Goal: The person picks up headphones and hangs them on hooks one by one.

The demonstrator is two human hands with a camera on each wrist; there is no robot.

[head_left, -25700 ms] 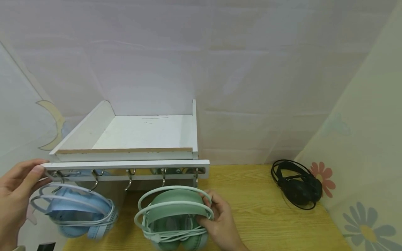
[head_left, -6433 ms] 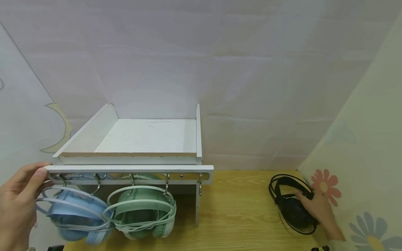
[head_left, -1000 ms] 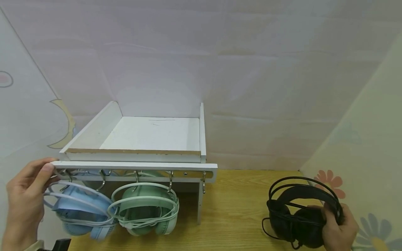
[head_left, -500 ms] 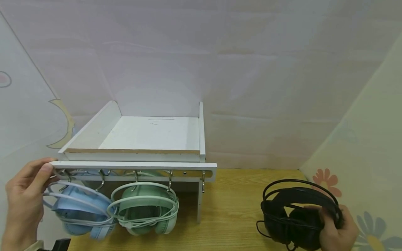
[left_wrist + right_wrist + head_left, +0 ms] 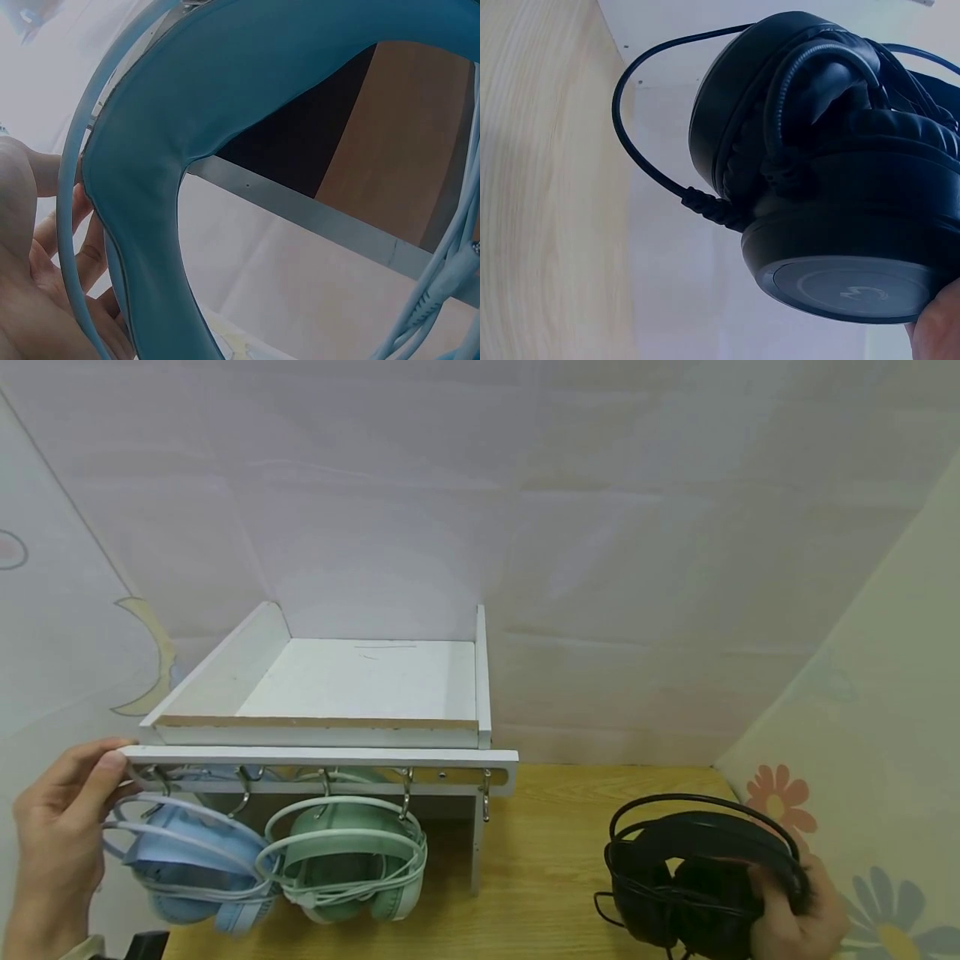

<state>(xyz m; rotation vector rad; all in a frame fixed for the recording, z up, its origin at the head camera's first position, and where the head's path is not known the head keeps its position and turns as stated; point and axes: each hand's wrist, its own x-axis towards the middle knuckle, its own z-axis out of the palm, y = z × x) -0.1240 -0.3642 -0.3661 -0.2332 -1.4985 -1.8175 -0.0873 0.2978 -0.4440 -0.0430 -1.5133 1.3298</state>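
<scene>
In the head view my left hand (image 5: 71, 818) pinches the left end of a white hook rail (image 5: 322, 756) on the front of a white shelf. Blue headphones (image 5: 198, 856) and green headphones (image 5: 352, 860) hang side by side from its metal hooks, cords wound round them. The left wrist view shows the blue headband (image 5: 150, 165) close beside that hand. At the right, my right hand (image 5: 802, 910) grips black headphones (image 5: 697, 877) by the right side of the headband. Their ear cups and a loop of cable (image 5: 649, 165) show in the right wrist view, where most of the hand is hidden.
The white shelf (image 5: 367, 677) stands against the back cloth on a wooden table (image 5: 547, 843). Toward the rail's right end a bare hook (image 5: 486, 793) hangs. Patterned cloth walls (image 5: 862, 735) close in both sides.
My right hand took up the black headphones from the table's right side and has carried them slightly left in the last second. The green headphones, earlier in my right hand, hang on the rail.
</scene>
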